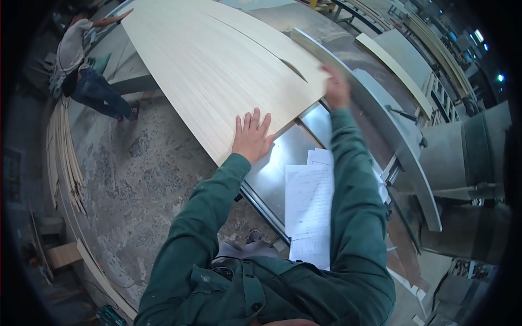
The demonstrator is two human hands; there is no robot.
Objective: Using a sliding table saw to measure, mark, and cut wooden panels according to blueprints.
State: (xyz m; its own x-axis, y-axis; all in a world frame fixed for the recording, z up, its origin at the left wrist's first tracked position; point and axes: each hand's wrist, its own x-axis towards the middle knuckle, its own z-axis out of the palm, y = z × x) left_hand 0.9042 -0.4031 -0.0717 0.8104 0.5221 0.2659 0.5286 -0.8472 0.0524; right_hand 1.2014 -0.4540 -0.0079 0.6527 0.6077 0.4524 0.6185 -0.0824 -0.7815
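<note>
A large pale wood panel (201, 70) lies across a metal-topped machine table (280, 155) and stretches away to the far left. Flat on its near end rests my left hand (252, 135), fingers spread. A long dark slit runs through the panel, leaving a narrower strip (304, 58) on its right side. My right hand (336, 87), smeared by motion, is at the near right corner of that strip, beside a long grey metal fence (375, 106). Whether its fingers grip the wood cannot be made out.
Papers with writing (309, 195) lie on the table between my forearms. At the panel's far left end, another person (81, 65) stretches an arm to its edge. Thin wood strips (68, 157) lie on the floor at left. Boards on racks (402, 65) and a large cylinder (467, 146) stand at right.
</note>
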